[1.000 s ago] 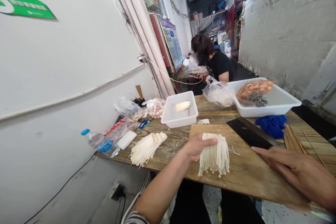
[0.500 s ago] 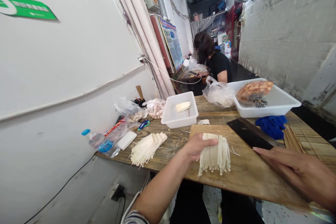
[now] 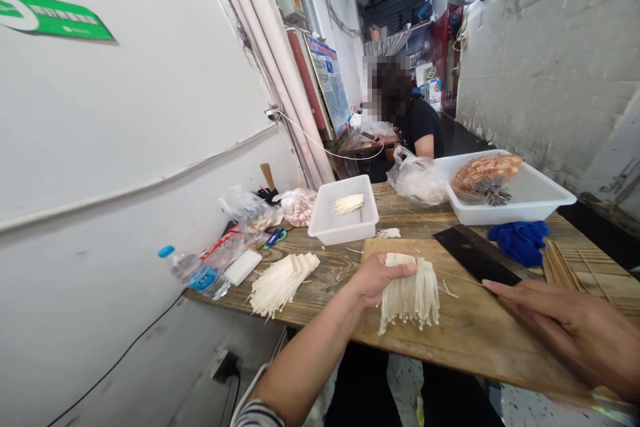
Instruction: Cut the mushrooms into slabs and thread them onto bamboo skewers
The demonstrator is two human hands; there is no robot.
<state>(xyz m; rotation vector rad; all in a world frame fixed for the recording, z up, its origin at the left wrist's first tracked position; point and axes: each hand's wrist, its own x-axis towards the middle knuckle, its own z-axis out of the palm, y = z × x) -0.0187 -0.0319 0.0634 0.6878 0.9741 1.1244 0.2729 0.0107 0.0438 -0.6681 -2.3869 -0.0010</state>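
Note:
My left hand (image 3: pixel 376 278) presses on the left side of a flat bundle of white enoki mushrooms (image 3: pixel 413 293) lying on a wooden cutting board (image 3: pixel 465 333). Its fingers curl over the bundle's top edge. My right hand (image 3: pixel 565 327) lies over the board to the right and pinches the end of a thin bamboo skewer (image 3: pixel 457 277) whose tip reaches the mushrooms. A black cleaver (image 3: pixel 473 255) rests on the board behind the skewer.
A second heap of enoki (image 3: pixel 280 280) lies left of the board. A small white tub (image 3: pixel 343 217), a large white tray (image 3: pixel 530 203) with skewered food, a blue cloth (image 3: pixel 520 240), loose skewers (image 3: pixel 560 267), bags and a water bottle (image 3: pixel 193 273) crowd the table. A person in black sits beyond.

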